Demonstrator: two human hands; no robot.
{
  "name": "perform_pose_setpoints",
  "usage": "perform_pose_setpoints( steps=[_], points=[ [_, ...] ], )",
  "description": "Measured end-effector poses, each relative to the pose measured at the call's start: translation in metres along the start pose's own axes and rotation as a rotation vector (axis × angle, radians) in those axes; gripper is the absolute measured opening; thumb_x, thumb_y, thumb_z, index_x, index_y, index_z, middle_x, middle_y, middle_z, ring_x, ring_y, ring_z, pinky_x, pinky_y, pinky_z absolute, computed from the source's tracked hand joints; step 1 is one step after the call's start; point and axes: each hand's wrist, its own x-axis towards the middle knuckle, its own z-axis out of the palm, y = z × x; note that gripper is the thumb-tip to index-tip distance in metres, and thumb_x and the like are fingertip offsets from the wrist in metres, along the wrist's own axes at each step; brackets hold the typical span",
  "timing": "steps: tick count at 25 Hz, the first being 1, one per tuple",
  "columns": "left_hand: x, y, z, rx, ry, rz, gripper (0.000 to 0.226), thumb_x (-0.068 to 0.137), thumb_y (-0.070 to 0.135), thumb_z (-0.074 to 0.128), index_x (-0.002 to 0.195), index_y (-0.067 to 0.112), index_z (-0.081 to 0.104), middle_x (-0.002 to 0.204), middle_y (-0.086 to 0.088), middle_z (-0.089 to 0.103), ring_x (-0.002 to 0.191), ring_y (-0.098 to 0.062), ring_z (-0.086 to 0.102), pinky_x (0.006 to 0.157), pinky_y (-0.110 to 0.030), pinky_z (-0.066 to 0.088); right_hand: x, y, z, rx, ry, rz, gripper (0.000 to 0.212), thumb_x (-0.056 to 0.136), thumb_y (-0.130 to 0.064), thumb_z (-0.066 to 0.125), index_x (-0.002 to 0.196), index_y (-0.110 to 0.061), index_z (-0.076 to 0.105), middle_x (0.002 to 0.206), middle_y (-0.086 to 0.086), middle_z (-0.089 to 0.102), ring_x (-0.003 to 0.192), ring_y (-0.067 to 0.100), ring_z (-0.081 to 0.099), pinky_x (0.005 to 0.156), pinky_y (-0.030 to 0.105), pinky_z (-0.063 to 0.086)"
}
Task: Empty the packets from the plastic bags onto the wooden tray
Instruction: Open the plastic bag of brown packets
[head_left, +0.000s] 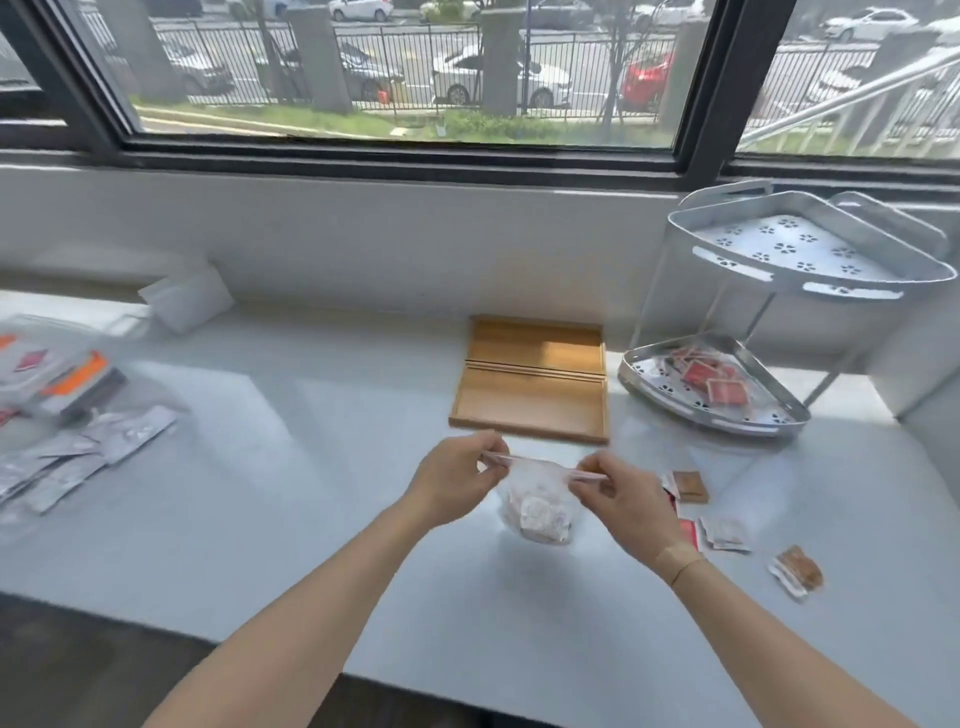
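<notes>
A clear zip-top plastic bag (537, 506) with pale packets inside hangs just above the counter, in front of the wooden tray (530, 382). My left hand (457, 480) pinches the left end of the bag's top strip. My right hand (621, 493) pinches the right end, so the strip is stretched between them. The tray lies flat with two shallow compartments and holds nothing. It sits a short way beyond my hands.
Loose packets (724, 530) lie on the counter right of my right hand. A two-tier metal corner rack (727, 410) with red packets on its lower shelf stands at the right. Plastic bags and silver packets (78, 457) lie at the left. A white pouch (187, 299) leans against the wall.
</notes>
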Motion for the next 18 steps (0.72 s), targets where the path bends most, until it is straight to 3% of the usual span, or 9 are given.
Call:
perform_pose_setpoints(
  steps=[4,7,11,15,18],
  points=[
    [-0.026,-0.032,0.026,-0.057,-0.068,-0.065,0.009,0.089,0.018,0.061,0.09,0.027,0.063,0.092,0.016,0.07,0.094,-0.006,0.065,0.083,-0.04,0.053,-0.029,0.016,0.036,0.01,-0.073,0.092,0.02,0.088,-0.027,0.067,0.082,-0.039,0.052,0.081,-0.016,0.07,0.074,0.007,0.068,0.066,0.025,0.048],
    [-0.032,-0.041,0.033,-0.104,-0.077,-0.061,0.019,0.087,0.013,0.06,0.089,0.031,0.061,0.092,0.017,0.069,0.093,-0.002,0.063,0.084,-0.037,0.053,-0.044,0.02,0.051,-0.018,-0.077,0.118,0.021,0.086,-0.027,0.068,0.086,-0.04,0.052,0.084,-0.015,0.071,0.073,0.013,0.066,0.063,0.025,0.047],
    [-0.031,-0.042,0.037,-0.136,-0.087,-0.015,0.029,0.084,0.013,0.059,0.087,0.041,0.058,0.092,0.021,0.067,0.094,-0.002,0.062,0.083,-0.031,0.052,-0.054,0.008,0.059,-0.085,0.012,0.021,0.023,0.085,-0.03,0.069,0.102,-0.04,0.056,0.098,-0.024,0.069,0.087,0.002,0.066,0.074,0.027,0.054],
    [-0.024,-0.037,0.037,-0.158,-0.09,0.018,0.026,0.083,0.011,0.059,0.087,0.037,0.058,0.091,0.022,0.067,0.094,-0.003,0.062,0.082,-0.029,0.051,-0.056,-0.008,0.061,-0.162,0.182,-0.13,0.011,0.085,-0.029,0.072,0.094,-0.031,0.066,0.09,-0.019,0.07,0.074,0.001,0.065,0.061,0.027,0.056],
    [-0.012,-0.025,0.038,-0.142,-0.077,0.075,0.022,0.084,0.012,0.06,0.094,0.031,0.058,0.097,0.018,0.065,0.098,-0.005,0.06,0.083,-0.034,0.052,-0.056,-0.016,0.063,-0.115,0.222,-0.082,0.003,0.086,-0.027,0.071,0.086,-0.028,0.067,0.08,-0.018,0.069,0.064,0.003,0.064,0.056,0.031,0.056]
  ],
)
